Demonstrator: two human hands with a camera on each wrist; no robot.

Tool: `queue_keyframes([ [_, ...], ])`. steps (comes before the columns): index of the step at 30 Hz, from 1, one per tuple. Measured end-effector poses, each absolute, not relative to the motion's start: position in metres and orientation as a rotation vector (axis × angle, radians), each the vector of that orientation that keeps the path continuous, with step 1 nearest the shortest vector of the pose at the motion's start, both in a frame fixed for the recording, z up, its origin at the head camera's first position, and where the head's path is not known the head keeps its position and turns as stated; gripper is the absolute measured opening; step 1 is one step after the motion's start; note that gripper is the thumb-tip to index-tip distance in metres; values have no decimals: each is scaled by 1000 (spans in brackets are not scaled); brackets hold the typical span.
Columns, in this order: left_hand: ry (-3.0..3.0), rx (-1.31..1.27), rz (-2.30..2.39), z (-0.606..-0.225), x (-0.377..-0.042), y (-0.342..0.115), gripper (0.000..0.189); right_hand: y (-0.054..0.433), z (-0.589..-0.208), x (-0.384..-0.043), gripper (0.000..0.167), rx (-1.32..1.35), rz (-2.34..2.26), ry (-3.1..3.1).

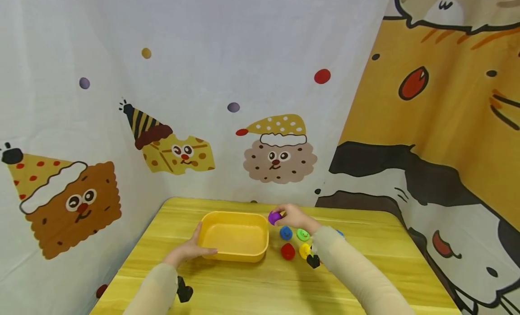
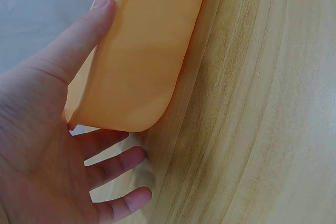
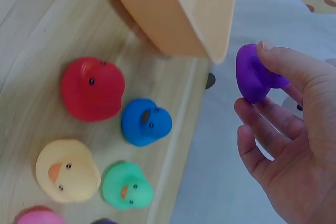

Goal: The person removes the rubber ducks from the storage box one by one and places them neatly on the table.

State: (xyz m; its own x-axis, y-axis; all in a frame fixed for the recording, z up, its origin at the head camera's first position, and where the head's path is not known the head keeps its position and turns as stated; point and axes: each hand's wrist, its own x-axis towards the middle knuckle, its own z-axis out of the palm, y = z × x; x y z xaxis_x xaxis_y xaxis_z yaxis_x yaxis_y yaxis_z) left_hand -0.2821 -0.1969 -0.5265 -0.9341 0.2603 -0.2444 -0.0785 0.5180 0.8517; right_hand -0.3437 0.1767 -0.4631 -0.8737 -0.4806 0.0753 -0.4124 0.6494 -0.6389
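A yellow plastic basin (image 1: 235, 257) stands on the table. My left hand (image 1: 188, 249) is spread around its near left corner, the thumb (image 2: 86, 32) laid along the front rim; in the left wrist view several fingers extend past the corner. Beyond the basin's right side, my right hand (image 1: 297, 217) pinches a purple rubber duck (image 3: 251, 74) between thumb and fingers, raised above the table. Near this hand sit a blue duck (image 3: 144, 123), a red duck (image 3: 92, 89), a pale yellow duck (image 3: 68, 171) and a green duck (image 3: 127, 185).
A pink toy (image 3: 39, 217) shows at the lower edge of the right wrist view. Another blue toy (image 1: 340, 233) lies partly hidden behind the right sleeve. The wood-grain table (image 1: 243, 288) meets a printed cloth backdrop (image 1: 227, 179) at the back and sides.
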Motion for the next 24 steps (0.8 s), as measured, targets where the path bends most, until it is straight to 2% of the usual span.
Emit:
queue_keyframes([
  [24,2390,195,1374,-532,-288,-198,125,247,-459,-329,32,-553,-1040,2877],
])
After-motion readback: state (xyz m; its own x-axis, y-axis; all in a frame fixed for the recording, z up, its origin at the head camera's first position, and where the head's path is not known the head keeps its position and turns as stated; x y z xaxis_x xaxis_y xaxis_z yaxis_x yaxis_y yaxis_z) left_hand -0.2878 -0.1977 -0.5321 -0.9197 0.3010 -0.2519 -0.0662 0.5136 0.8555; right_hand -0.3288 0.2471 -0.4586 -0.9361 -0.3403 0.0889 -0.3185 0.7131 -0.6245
